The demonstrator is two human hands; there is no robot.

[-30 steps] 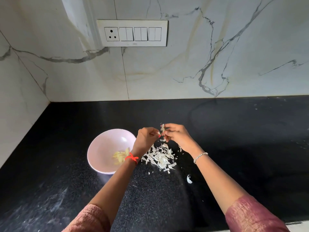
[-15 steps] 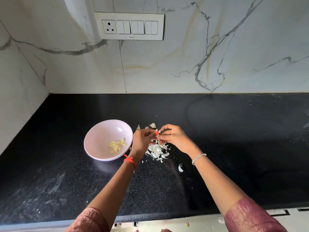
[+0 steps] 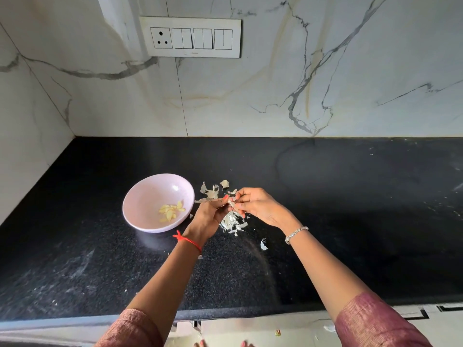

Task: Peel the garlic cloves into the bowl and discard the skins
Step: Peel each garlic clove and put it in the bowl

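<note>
Both hands pinch one small garlic clove (image 3: 231, 203) between curled fingertips (image 3: 241, 197). The left hand (image 3: 209, 216) grips it from below with thumb and forefinger, and the right hand (image 3: 259, 206) nips at its papery covering from the other side; the clove is pale and largely hidden by the fingers. Directly beneath it lies a loose heap of skins (image 3: 234, 223), thin, white and curled, with more flakes (image 3: 212, 192) scattered just behind the hands and one stray curl (image 3: 263, 244) nearer the counter's front edge. A red thread (image 3: 188, 240) circles the left wrist, a silver chain bracelet (image 3: 296, 234) the right, and both forearms emerge from mauve woven sleeves (image 3: 375, 324). Just left of the hands sits a round, glossy pale-pink bowl (image 3: 140, 196) holding a small cluster of peeled cloves (image 3: 171, 211), yellowish and smooth. All rest on a black speckled stone countertop (image 3: 350, 196) dusted with pale smears. Behind rises a white veined marble wall (image 3: 275, 83) carrying a white switch panel (image 3: 190, 37) with one three-pin socket.
</note>
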